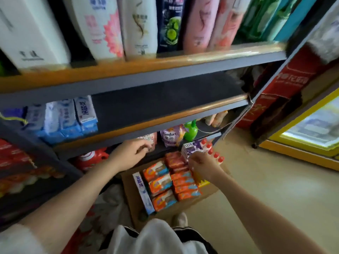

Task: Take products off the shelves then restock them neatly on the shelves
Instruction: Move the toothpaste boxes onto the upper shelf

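Fingers of the right hand (200, 163) pinch a purple Lux soap box (190, 147) by its lower corner; light, stiff cardboard. Left hand (133, 153) rests half-curled on the shelf edge (102, 143).

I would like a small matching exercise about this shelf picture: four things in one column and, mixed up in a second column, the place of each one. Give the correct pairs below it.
Things
1. LUX box
2. Comfort pouch
3. orange soap packs
4. blue and white packs

Places
A. in the cardboard box on the floor
B. held by the right hand
C. at the left end of the middle shelf
D. on the lower shelf, left of the green bottle

Pairs: 1-B, 2-D, 3-A, 4-C
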{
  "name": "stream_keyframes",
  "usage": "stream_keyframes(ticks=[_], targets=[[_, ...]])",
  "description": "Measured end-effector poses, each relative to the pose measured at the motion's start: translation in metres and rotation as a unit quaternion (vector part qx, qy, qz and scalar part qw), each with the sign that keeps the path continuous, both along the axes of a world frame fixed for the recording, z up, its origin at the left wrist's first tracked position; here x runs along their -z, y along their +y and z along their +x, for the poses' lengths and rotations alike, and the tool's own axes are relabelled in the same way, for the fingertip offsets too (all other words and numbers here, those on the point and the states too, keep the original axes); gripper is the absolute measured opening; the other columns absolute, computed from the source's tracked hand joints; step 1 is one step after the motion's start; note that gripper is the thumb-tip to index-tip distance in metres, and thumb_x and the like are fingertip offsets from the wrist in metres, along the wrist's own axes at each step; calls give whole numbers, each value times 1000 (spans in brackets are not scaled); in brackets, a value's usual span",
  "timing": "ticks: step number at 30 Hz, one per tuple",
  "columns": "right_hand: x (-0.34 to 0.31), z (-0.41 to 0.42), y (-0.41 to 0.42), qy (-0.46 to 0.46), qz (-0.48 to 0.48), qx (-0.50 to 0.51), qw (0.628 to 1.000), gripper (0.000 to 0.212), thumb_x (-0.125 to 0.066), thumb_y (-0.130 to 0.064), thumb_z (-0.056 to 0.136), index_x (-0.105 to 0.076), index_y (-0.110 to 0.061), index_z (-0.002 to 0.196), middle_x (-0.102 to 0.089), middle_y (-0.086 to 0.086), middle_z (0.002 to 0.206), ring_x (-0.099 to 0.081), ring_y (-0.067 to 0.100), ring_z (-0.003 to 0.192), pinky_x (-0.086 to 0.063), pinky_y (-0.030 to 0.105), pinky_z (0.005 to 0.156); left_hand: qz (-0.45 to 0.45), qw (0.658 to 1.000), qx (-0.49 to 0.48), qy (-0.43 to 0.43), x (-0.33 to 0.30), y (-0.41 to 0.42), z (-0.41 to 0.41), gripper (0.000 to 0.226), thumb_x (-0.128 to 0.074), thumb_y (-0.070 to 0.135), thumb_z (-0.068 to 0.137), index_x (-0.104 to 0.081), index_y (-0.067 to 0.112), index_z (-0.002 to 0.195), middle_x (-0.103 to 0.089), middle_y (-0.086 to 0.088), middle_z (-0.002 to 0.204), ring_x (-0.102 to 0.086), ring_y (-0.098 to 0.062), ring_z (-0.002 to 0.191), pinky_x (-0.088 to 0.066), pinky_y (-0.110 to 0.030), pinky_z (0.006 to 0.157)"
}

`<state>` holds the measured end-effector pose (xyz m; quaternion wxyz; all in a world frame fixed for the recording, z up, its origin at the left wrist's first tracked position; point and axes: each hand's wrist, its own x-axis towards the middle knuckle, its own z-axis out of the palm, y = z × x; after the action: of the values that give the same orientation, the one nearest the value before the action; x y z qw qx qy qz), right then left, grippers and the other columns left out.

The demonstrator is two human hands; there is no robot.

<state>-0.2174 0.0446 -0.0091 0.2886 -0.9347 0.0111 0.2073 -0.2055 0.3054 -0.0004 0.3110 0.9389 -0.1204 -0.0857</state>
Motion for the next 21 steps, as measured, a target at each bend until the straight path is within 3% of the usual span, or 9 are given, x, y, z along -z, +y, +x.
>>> stream_keyframes(ticks=[5,8,11,15,18,21], targets=[[-3,68,33,-5,66,-137,988,11,-52,-19,93,-63,-16,95,-57,-6,79,-52,9,72,-33,14,56,-5,984,-174,44,7,14,-10,19,-54,17,92,-62,19,109,-63,4,112,-57,-9,96,-46,-24,82],[-3,90,65,-15,98,-195,976,17,-51,-20,94,-63,-14,105,-59,-3,90,-53,11,81,-35,19,64,7,968,-247,49,8,26,-21,22,-53,19,93,-59,20,113,-64,3,106,-60,-11,96,-48,-25,81],[-5,95,103,-19,109,-234,966,23,-46,-23,97,-59,-15,114,-61,2,101,-55,14,85,-38,20,61,12,949,-312,35,3,44,-35,22,-52,18,93,-58,18,114,-63,3,104,-60,-13,98,-48,-28,85],[-4,105,176,-98,166,-293,937,30,-39,-10,98,-56,-8,123,-54,13,124,-52,23,113,-35,18,90,26,937,-349,-15,2,78,-49,25,-54,10,90,-60,10,114,-58,-6,113,-60,-20,101,-47,-30,86],[6,115,241,-64,182,-255,947,33,-38,-13,98,-49,-8,129,-46,14,128,-48,27,114,-34,18,81,27,934,-356,-27,4,102,-53,27,-52,10,91,-58,11,117,-52,-5,115,-57,-20,102,-47,-31,86],[17,130,298,16,206,-101,973,41,-48,-29,93,-45,-3,125,-50,18,126,-53,34,109,-38,28,73,33,936,-348,-44,7,121,-52,28,-51,12,92,-56,11,119,-49,-3,118,-54,-17,104,-40,-22,83]])
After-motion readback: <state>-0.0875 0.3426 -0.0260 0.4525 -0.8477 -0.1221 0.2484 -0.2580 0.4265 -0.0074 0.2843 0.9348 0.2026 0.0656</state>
